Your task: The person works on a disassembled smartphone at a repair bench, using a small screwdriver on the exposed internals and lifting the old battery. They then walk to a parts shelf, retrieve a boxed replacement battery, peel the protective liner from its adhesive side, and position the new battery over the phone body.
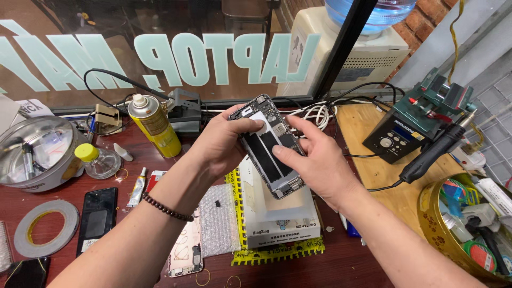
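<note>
- Two bare hands are in view, and together they hold one opened phone body (269, 144) in the air, above the middle of the tabletop (368, 266).
- The left hand (221, 141) has its grip clamped on the upper left edge of the phone body, with the thumb lying over the inside. A bracelet of dark beads (167, 208) is around this wrist.
- The right hand (314, 157) holds the right edge; its grip is closed on the phone body and one fingertip presses on the black inner part.
- The phone body is a flat grey metal shell, tilted, with two black strips and small parts inside.
- Directly under the hands lies one white box (282, 218) on a yellow and black mat (266, 255); the hands hide part of it.
- Beside the box lies one piece of clear bubble wrap (218, 218) and one pink metal phone back (186, 250).
- On the left I count one black phone (97, 218) lying flat, one grey tape roll (45, 226), one small glue tube (137, 188), one round glass bottle with yellow cap (98, 160), one tall yellow spray can (153, 125) and one shiny metal bowl (34, 152).
- On the right, one dark soldering station (397, 136) stands on a light wooden board (373, 170), and one black handle (432, 152) with a cable rests near it.
- One round golden tin (434, 224), full of small things, is at the right edge.
</note>
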Motion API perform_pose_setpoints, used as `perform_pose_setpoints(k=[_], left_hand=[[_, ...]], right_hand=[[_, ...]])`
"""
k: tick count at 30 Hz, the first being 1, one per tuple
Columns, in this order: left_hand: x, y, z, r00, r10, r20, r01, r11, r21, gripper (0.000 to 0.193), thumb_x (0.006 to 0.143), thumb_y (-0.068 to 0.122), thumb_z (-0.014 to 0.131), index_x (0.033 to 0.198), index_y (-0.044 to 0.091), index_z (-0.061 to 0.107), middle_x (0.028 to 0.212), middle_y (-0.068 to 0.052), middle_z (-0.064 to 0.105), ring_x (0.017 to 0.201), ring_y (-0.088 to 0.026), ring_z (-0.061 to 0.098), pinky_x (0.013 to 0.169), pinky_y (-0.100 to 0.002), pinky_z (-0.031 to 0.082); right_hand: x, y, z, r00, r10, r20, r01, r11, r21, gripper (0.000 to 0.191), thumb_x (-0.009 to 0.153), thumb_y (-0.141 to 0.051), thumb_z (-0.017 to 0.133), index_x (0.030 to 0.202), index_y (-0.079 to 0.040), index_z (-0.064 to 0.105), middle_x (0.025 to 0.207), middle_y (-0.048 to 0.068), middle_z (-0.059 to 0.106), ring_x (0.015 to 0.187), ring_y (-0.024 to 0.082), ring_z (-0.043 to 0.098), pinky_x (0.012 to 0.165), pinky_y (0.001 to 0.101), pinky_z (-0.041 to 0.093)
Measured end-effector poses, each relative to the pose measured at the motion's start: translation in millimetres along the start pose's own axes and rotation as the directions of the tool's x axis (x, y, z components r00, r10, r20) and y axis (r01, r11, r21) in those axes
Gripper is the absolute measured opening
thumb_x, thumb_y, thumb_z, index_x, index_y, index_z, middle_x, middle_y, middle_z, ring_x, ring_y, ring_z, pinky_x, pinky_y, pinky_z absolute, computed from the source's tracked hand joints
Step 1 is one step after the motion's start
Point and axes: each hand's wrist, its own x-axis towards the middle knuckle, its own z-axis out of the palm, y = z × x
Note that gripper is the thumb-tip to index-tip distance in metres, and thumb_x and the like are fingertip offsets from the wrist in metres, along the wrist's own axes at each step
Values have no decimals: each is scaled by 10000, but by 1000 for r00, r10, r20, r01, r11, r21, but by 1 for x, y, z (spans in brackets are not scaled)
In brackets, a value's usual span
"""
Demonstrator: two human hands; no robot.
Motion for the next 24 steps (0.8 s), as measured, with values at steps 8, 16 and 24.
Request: perform_pose_setpoints(k=[8, 16, 24], left_hand=[[-5, -9, 21, 999, -11, -49, 14, 998, 65, 360, 804, -95, 654, 1149, 5, 666, 974, -101, 715, 843, -194, 702, 809, -365, 611], [5, -36, 11, 948, -143, -284, 252, 882, 398, 411, 850, -20, 677, 1248, -4, 578, 956, -108, 713, 784, -227, 711, 701, -396, 629], [2, -72, -9, 903, -132, -409, 356, 763, 540, 496, 840, -93, 663, 1317, -39, 540, 909, -201, 744, 716, -264, 740, 586, -352, 621]], right_hand=[[-18, 8, -15, 994, 105, 35, -110, 974, 197, 290, 970, -79, 606, 1237, 12, 674, 980, 64, 755, 813, 75, 686, 708, 239, 562], [-11, 39, -30, 929, 359, -89, -304, 878, 370, 279, 940, -96, 619, 1188, 18, 674, 1000, 90, 746, 823, 147, 713, 732, 328, 592], [-1, 88, -30, 902, 280, -327, -365, 901, -235, 282, 902, -166, 693, 1152, -42, 737, 1017, 70, 802, 894, 152, 744, 780, 302, 565]])
